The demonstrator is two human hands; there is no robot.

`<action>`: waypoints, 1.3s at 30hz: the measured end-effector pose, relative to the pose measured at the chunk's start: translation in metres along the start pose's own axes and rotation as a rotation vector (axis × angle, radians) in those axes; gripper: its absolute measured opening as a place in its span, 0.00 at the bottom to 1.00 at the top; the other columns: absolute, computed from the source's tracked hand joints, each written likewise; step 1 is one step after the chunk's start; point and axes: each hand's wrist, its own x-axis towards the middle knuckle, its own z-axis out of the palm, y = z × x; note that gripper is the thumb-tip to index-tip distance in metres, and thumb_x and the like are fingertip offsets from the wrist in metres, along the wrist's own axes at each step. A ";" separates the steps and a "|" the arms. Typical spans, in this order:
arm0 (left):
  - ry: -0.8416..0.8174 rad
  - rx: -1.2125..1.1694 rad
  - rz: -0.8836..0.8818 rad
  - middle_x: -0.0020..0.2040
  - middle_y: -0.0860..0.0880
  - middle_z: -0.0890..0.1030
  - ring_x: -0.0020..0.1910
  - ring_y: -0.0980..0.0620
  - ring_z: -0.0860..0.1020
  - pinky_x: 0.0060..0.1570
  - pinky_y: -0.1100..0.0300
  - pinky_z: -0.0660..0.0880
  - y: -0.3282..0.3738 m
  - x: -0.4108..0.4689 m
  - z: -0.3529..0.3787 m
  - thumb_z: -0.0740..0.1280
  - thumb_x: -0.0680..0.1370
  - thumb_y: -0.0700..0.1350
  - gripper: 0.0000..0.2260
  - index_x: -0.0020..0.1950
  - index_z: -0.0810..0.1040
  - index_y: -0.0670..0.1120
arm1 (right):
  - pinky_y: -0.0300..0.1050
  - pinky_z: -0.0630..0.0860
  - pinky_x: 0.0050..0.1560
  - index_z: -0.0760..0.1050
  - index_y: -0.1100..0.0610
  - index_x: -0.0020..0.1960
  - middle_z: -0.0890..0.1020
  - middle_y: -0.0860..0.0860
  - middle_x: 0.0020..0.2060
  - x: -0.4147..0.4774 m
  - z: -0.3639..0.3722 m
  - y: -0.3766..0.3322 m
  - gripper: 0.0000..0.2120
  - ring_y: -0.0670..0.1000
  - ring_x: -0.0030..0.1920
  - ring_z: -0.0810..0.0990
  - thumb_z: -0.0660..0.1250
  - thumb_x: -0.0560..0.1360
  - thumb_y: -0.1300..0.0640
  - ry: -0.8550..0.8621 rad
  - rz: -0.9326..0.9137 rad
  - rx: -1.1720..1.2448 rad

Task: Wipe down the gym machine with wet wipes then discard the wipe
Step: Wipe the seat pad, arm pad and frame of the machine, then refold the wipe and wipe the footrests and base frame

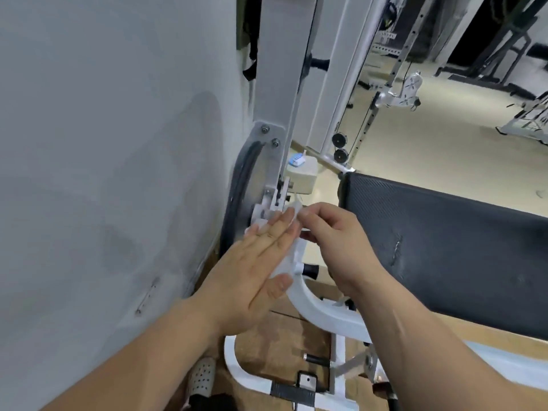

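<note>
While the tall white-painted steel gym machine frame [275, 84] rises beside the black padded seat [444, 241], the left hand [252, 262] lies flat, grip released, pressing the thin white wet wipe [284, 262] on it; the right hand [332, 241] pinches its corner. Tugging could tear or snag it on the bracket.

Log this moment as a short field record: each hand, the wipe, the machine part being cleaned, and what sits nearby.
left hand: flat, fingers extended, pressing the wipe against the frame
right hand: pinching the wipe's upper edge
wipe: white, held between both hands
machine frame: white curved tube, below the hands
pad: black, to the right
wall: grey, to the left
wipe discarded: not yet
</note>
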 end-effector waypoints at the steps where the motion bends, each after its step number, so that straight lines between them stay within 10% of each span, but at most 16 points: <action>1: -0.012 -0.002 -0.017 0.84 0.54 0.44 0.82 0.54 0.45 0.80 0.50 0.45 0.013 -0.002 0.011 0.47 0.85 0.58 0.28 0.83 0.49 0.49 | 0.66 0.78 0.60 0.80 0.58 0.42 0.83 0.55 0.40 -0.010 -0.011 0.008 0.12 0.58 0.46 0.81 0.66 0.82 0.55 0.000 0.003 0.012; 7: 0.060 -0.317 -0.344 0.80 0.64 0.57 0.77 0.67 0.56 0.77 0.55 0.58 0.063 -0.001 0.067 0.63 0.83 0.56 0.25 0.76 0.56 0.68 | 0.50 0.72 0.42 0.75 0.52 0.42 0.74 0.46 0.34 -0.043 -0.068 0.060 0.13 0.48 0.36 0.71 0.62 0.84 0.53 -0.016 0.112 -0.040; 12: 0.113 -0.756 -0.740 0.76 0.59 0.67 0.71 0.60 0.70 0.67 0.57 0.69 0.062 0.040 0.101 0.68 0.81 0.50 0.30 0.79 0.59 0.60 | 0.36 0.68 0.32 0.77 0.58 0.48 0.74 0.49 0.35 -0.043 -0.103 0.076 0.11 0.46 0.33 0.69 0.62 0.85 0.53 -0.182 0.175 -0.267; 17: -0.080 -0.886 -0.730 0.70 0.57 0.74 0.66 0.59 0.74 0.53 0.68 0.71 0.047 0.087 0.134 0.71 0.80 0.48 0.32 0.80 0.59 0.58 | 0.46 0.71 0.40 0.80 0.53 0.46 0.80 0.58 0.40 -0.030 -0.134 0.080 0.10 0.50 0.38 0.73 0.66 0.83 0.51 -0.238 0.208 -0.314; 22: -0.093 -0.826 -0.751 0.53 0.51 0.83 0.49 0.53 0.83 0.43 0.60 0.81 0.046 0.123 0.164 0.73 0.76 0.40 0.17 0.64 0.80 0.51 | 0.37 0.70 0.38 0.84 0.53 0.47 0.82 0.54 0.38 -0.020 -0.169 0.097 0.08 0.44 0.36 0.73 0.70 0.81 0.50 -0.173 0.285 -0.323; 29: -0.105 -0.654 -0.831 0.38 0.51 0.79 0.36 0.53 0.77 0.35 0.58 0.78 0.049 0.134 0.205 0.71 0.72 0.34 0.21 0.62 0.78 0.51 | 0.38 0.73 0.37 0.82 0.55 0.46 0.82 0.53 0.36 -0.007 -0.199 0.138 0.06 0.42 0.34 0.75 0.70 0.80 0.55 -0.094 0.305 -0.355; 39: 0.258 -0.262 -0.810 0.57 0.57 0.74 0.54 0.59 0.76 0.52 0.64 0.74 0.114 0.141 0.266 0.75 0.74 0.48 0.21 0.64 0.75 0.54 | 0.34 0.73 0.40 0.83 0.52 0.45 0.83 0.42 0.40 0.018 -0.257 0.177 0.07 0.39 0.38 0.78 0.70 0.80 0.54 -0.231 0.260 -0.253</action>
